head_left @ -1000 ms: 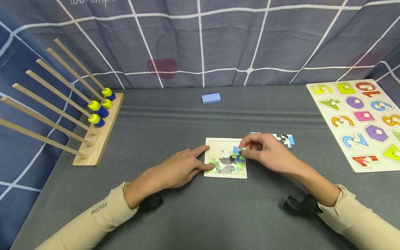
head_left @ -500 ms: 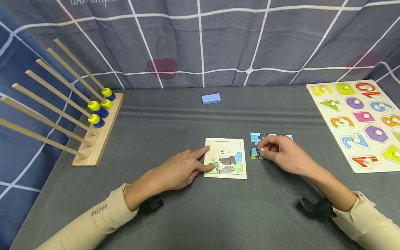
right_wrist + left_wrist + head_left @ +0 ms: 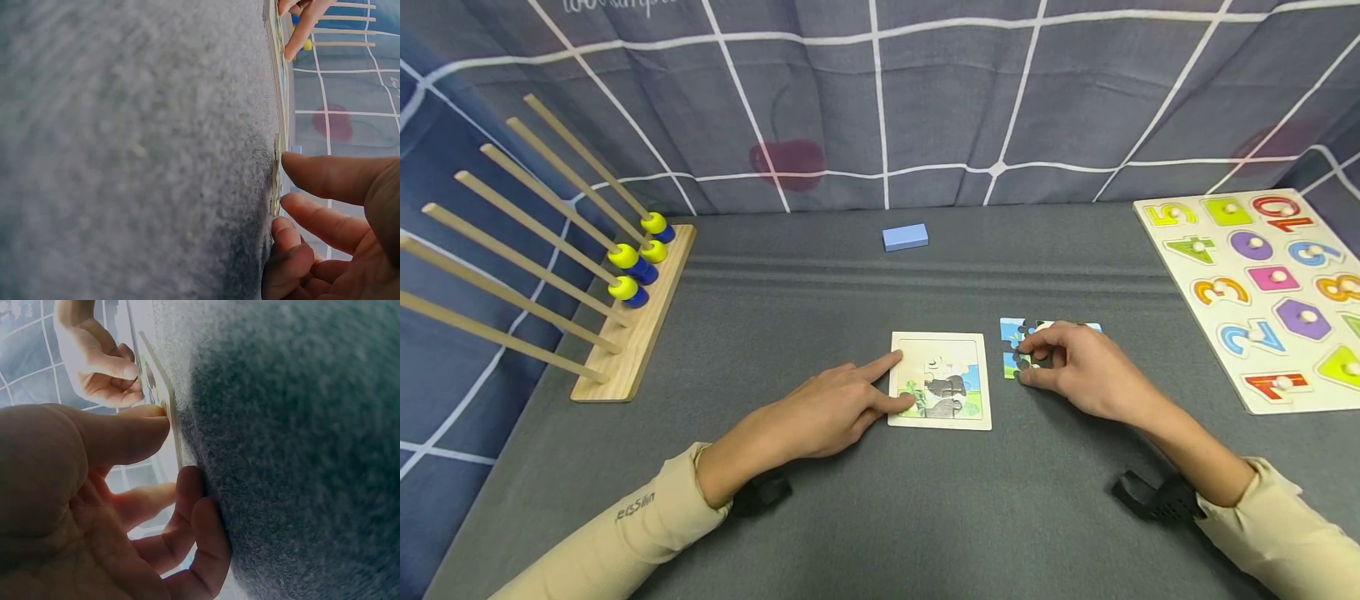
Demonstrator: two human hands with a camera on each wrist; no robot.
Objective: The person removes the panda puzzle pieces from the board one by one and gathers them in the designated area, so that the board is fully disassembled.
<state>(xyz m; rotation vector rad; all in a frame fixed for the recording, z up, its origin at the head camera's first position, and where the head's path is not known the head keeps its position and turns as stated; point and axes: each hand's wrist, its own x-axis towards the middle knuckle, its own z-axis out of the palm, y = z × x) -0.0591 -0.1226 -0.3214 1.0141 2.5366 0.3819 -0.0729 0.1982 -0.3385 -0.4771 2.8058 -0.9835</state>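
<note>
A small picture puzzle board [image 3: 958,417] lies on the grey cloth, partly filled. My left hand [image 3: 904,379] rests at its left edge, with the straight index finger on the top corner and the thumb on the lower left. In the left wrist view the thumb [image 3: 147,428] presses the board's rim [image 3: 167,406]. My right hand [image 3: 1023,360] sits just right of the board over loose puzzle pieces [image 3: 1012,330]. Its thumb and index finger pinch one blue-green puzzle piece [image 3: 1011,363] that lies flat on the cloth. The right wrist view shows those fingertips [image 3: 300,169] at that piece's edge [image 3: 275,178].
A wooden peg rack [image 3: 632,325] with yellow and blue beads stands at the left. A small blue block [image 3: 905,237] lies at the back middle. A number puzzle board [image 3: 1202,317] lies at the right. A checked curtain hangs behind.
My right hand carried the blue-green piece off the puzzle board and set it on the cloth to the right, below the other loose pieces. The left hand stayed still.
</note>
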